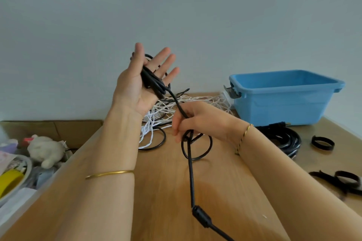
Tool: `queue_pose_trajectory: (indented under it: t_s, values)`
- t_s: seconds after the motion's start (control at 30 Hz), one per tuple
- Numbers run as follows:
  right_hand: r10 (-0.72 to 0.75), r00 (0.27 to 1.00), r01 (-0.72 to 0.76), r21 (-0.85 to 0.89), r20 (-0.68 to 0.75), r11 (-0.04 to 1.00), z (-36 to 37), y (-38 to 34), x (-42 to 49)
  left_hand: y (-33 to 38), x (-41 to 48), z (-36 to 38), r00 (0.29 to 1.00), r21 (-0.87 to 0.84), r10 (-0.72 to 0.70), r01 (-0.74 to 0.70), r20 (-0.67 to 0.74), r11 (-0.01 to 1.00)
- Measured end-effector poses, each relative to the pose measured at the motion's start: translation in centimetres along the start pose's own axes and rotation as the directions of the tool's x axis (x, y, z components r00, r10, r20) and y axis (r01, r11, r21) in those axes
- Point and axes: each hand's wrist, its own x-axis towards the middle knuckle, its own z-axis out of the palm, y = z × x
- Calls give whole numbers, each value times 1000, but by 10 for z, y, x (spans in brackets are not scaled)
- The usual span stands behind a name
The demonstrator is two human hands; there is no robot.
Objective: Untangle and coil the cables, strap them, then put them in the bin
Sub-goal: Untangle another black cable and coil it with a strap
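Observation:
My left hand (137,86) is raised, palm toward me, fingers straight, with several turns of a black cable (191,174) looped around the palm. The cable runs down from there into my right hand (193,121), whose fingers curl round it. Below that hand it forms a loose loop above the table, then trails toward me past a thick ferrite bead (201,217). A tangle of white and black cables (166,111) lies behind my hands. The blue bin (284,98) stands at the back right. A coiled black cable (288,141) lies in front of it.
The wooden table (219,186) holds black hook-and-loop straps: a ring (322,143) at the right and more straps (344,181) near the right edge. Left of the table, a cardboard box (52,129) holds a plush toy (47,150) and yellow tape (9,180).

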Motion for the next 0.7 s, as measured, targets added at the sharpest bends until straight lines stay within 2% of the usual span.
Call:
queue_pose_trajectory:
  t_s: [0.07, 0.17, 0.2, 0.27, 0.33, 0.37, 0.43, 0.53, 0.57, 0.63, 0.7]
  values:
    - [2, 1000, -2, -24, -2, 1000, -1, -2, -1, -8, 1, 1, 996, 160, 53, -40, -76, 986]
    - [29, 1000, -29, -27, 10, 999, -5, -5, -2, -19, 0, 5, 982, 395, 173, -128, -81, 910]
    - [44, 999, -43, -51, 23, 998, -7, -6, -2, -22, -1, 5, 974, 500, 222, -165, -55, 850]
    - [78, 995, -71, -101, 65, 992, -9, -9, -5, -29, -1, -1, 951, 711, 308, -240, 35, 661]
    - [93, 992, -79, -153, 89, 985, -13, -14, -9, -32, 0, -10, 929, 844, 351, -277, 114, 459]
    - [90, 994, -77, -191, 56, 979, -16, -17, -11, -32, 1, -15, 929, 876, 346, -269, 127, 401]
    - [52, 996, -67, -217, -71, 974, -23, -22, -16, -31, 1, -18, 948, 912, 285, -238, 143, 333]
    - [11, 983, -36, -136, -186, 990, -32, -26, -21, -28, -1, -13, 975, 974, 148, -184, 164, 135]
    - [8, 978, -35, -124, -208, 992, -34, -26, -22, -28, -1, -11, 983, 981, 99, -166, 156, 100]
    - [4, 971, -37, -134, -237, 990, -38, -26, -25, -25, -5, -9, 989, 981, -18, -144, 148, 130]
    - [-6, 966, -34, -150, -258, 988, -42, -26, -28, -21, -9, -8, 978, 968, -123, -141, 169, 207]
